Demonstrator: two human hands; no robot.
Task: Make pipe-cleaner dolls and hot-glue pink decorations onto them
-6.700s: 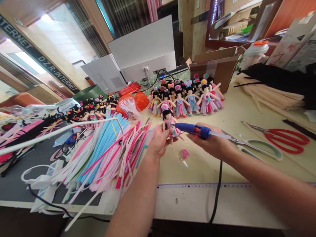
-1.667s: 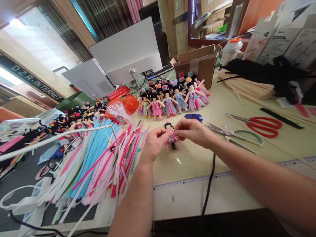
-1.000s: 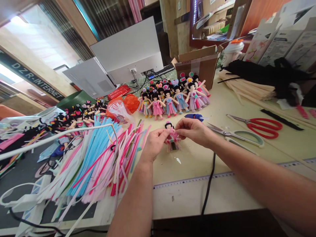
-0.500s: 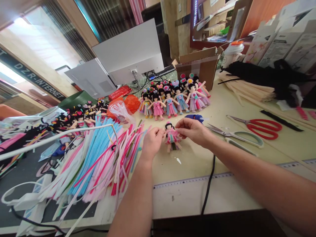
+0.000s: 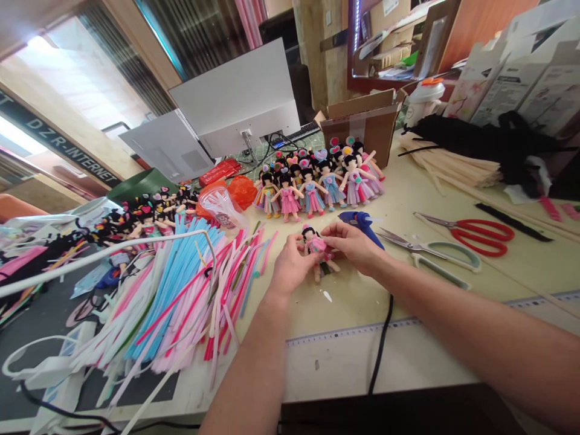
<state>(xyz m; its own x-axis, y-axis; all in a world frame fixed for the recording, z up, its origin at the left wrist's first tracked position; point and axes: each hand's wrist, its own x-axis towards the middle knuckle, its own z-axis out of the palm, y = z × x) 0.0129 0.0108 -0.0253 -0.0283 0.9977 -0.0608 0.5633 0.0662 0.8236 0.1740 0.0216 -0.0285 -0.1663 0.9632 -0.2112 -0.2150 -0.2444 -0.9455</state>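
Between my two hands stands a small pipe-cleaner doll [image 5: 317,243] with black hair and a pink dress, tilted a little to one side. My left hand [image 5: 292,261] is closed on its left side, the thumb across the front of the dress. From the other side, the thumb and fingers of my right hand [image 5: 347,243] pinch the doll near its arm. A blue glue gun [image 5: 357,220] lies just behind my right hand. Scissors with pale handles [image 5: 453,248] and scissors with red handles [image 5: 484,234] rest to the right.
Several finished dolls [image 5: 312,184] stand in front of a cardboard box [image 5: 362,118]. Loose pipe cleaners [image 5: 181,296] in blue, pink and white cover the left side. A measuring tape [image 5: 335,333] runs along the front edge, crossed by a black cable [image 5: 383,344].
My left hand has moved right and taken hold of the doll's body, its thumb now over the dress. The doll has turned and tilted, and more of the glue gun shows.
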